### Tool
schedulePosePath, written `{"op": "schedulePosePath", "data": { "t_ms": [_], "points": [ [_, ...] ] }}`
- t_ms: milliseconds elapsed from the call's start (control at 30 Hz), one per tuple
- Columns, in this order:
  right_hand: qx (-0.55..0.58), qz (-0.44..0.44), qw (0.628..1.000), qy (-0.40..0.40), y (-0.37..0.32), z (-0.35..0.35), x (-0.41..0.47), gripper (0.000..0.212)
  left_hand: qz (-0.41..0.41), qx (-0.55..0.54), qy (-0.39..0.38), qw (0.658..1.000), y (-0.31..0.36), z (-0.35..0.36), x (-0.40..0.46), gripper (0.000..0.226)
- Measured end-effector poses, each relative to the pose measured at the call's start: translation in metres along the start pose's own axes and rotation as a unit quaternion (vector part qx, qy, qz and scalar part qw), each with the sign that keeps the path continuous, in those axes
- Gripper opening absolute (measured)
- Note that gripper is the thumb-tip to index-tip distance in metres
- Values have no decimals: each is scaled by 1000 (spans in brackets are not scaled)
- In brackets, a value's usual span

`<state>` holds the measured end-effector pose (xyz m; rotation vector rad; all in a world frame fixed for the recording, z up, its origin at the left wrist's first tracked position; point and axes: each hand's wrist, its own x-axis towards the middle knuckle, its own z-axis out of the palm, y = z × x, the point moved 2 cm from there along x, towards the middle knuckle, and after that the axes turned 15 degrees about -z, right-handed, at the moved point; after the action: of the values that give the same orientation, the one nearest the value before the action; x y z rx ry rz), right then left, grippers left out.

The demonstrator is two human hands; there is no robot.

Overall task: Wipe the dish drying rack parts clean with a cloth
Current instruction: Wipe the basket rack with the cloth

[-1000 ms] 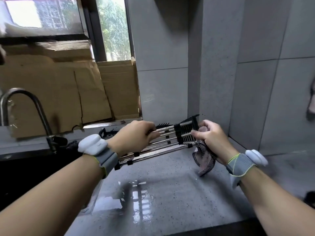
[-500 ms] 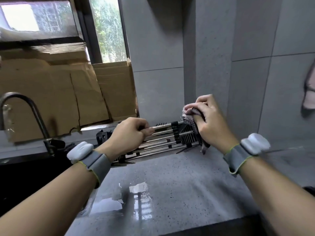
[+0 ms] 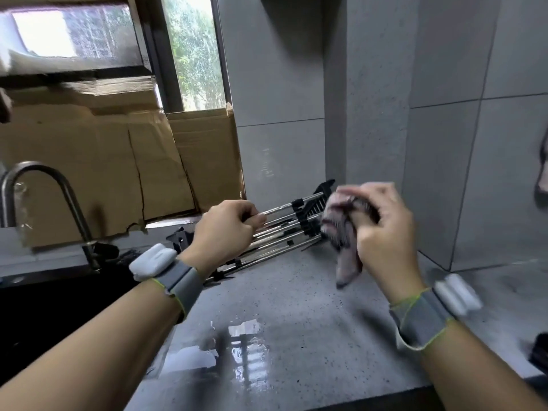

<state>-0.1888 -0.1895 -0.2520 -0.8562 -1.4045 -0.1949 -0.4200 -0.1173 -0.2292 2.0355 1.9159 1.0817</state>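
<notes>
No readable text, labels, brands or numbers anywhere. Faint pale marks on the grey wall tile (image 3: pixel 268 170) behind the dish rack (image 3: pixel 284 229), possibly smudges rather than lettering; too blurred to tell.

I see the drying rack (image 3: pixel 284 229) as a folding bundle of shiny metal rods joined by black plastic clips, tilted so its near end sits low by the sink edge and its far end rises toward the wall corner. Its far end carries a black comb-like plastic piece, and that is where the cloth (image 3: pixel 341 232) sits. The cloth is grey and bunched, blurred in my view, with one tail hanging down just above the wet grey counter.
</notes>
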Motion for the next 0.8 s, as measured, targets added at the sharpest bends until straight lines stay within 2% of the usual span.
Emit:
{"op": "schedulePosePath", "data": {
  "t_ms": [67, 167, 233, 267, 300, 367, 433, 500, 600, 633, 700, 767, 800],
  "points": [
    [-54, -23, 998, 35, -4, 11, 20, 34, -7, 9, 7, 1000, 6, 5, -5, 32],
    [-160, -20, 986, -32, 9, 42, 20, 30, -13, 4, -8, 1000, 12, 15, -9, 35],
    [-169, -7, 983, -66, 13, 59, 7, 31, -49, -19, -43, 998, 16, 20, -12, 39],
    [-160, -12, 984, -75, 13, 63, 1, 33, -83, -71, -73, 991, 18, 23, -13, 44],
    [-145, -24, 986, -85, 11, 67, -4, 37, -124, -153, -109, 974, 20, 23, -14, 50],
    [-100, -70, 984, -131, 3, 75, -14, 41, -190, -308, -174, 916, 24, 22, -16, 60],
    [-46, -120, 971, -203, -9, 87, -30, 44, -214, -364, -238, 875, 27, 20, -16, 70],
    [16, -145, 958, -245, -15, 93, -44, 38, -238, -404, -274, 840, 25, 20, -16, 72],
    [70, -168, 932, -313, -14, 90, -50, 40, -278, -421, -280, 816, 12, 19, -12, 74],
    [75, -167, 930, -319, -13, 88, -47, 45, -282, -429, -279, 812, 11, 17, -12, 76],
    [59, -138, 951, -269, -8, 86, -35, 49, -280, -457, -280, 797, 13, 14, -12, 71],
    [19, -108, 971, -211, -10, 86, -25, 42, -277, -499, -293, 767, 19, 13, -12, 64],
    [6, -110, 972, -207, -13, 87, -23, 40, -280, -513, -307, 751, 21, 14, -12, 63]
  ]
}}
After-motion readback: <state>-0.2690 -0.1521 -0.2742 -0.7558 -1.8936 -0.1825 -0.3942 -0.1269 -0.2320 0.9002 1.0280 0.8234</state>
